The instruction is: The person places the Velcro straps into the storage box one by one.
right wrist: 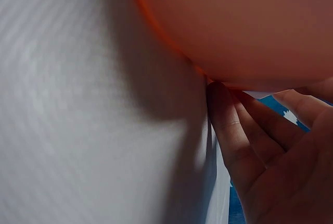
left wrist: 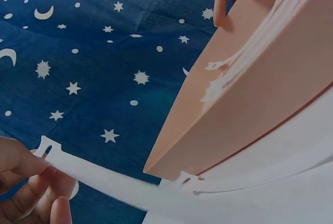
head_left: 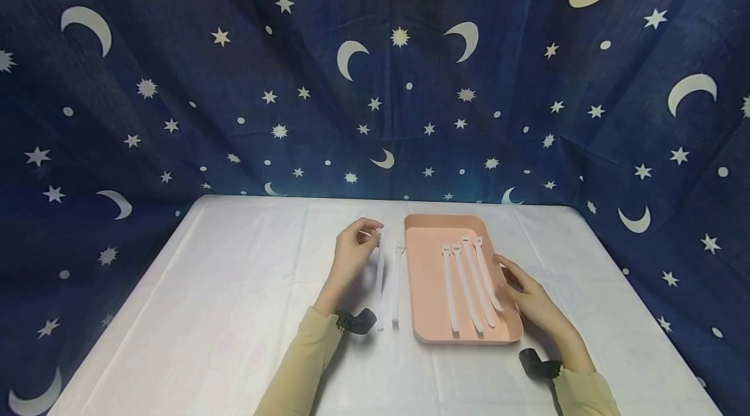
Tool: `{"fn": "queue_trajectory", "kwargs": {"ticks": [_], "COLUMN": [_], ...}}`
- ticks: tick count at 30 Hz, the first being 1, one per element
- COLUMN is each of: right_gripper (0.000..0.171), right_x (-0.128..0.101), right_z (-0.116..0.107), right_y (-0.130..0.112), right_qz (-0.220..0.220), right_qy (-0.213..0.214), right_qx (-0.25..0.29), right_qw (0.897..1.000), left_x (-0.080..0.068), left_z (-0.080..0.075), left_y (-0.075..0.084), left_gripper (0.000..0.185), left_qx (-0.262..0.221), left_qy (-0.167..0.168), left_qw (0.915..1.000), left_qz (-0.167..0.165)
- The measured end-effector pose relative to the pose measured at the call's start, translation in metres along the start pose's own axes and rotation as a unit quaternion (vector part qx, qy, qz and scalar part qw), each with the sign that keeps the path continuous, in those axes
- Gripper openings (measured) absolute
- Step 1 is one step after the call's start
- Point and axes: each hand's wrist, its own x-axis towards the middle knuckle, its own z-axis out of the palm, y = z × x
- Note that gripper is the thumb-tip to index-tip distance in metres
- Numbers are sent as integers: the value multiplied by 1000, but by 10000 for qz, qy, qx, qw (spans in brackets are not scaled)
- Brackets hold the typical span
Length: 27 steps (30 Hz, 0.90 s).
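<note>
A white-covered bench (head_left: 234, 286) is seen before a dark blue backdrop (head_left: 176, 110) printed with moons and stars. At the left, the slotted end of a white strap (head_left: 380, 273) is pinched between thumb and fingertips of the left hand (head_left: 351, 256), the grip clenched on that end; in the left wrist view the strap (left wrist: 104, 174) is shown running from the fingers (left wrist: 21, 166) toward the tray. The rest of this strap is laid lengthwise on the bench, just beside the tray's left wall. A second white strap (head_left: 396, 282) is laid parallel to it, between the held strap and the tray. A black wrist mount (head_left: 355, 321) is worn below the yellowish sleeve (head_left: 299, 364).

Right of centre, a pink tray (head_left: 424, 286) is set on the bench, with four white straps (head_left: 469, 282) laid side by side in it, slotted ends pointing away from the person. At the right, the tray's right rim is gripped by the right hand (head_left: 527, 299), fingers curled under the edge, as shown in the right wrist view (right wrist: 250, 146), thumb resting over the rim.
</note>
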Motion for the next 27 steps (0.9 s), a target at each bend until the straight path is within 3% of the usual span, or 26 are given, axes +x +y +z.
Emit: {"fn": "queue_trajectory", "kwargs": {"ticks": [27], "right_gripper": [63], "right_x": [0], "right_z": [0], "right_y": [-1], "right_qz": [42], "right_qy": [2], "right_qx": [-31], "right_qw": [10000], "left_x": [-4], "left_z": [-10], "left_y": [25], "left_gripper": [18], "left_qx": [-358], "left_qy": [56], "left_qw": [9993], "left_qz": [43]}}
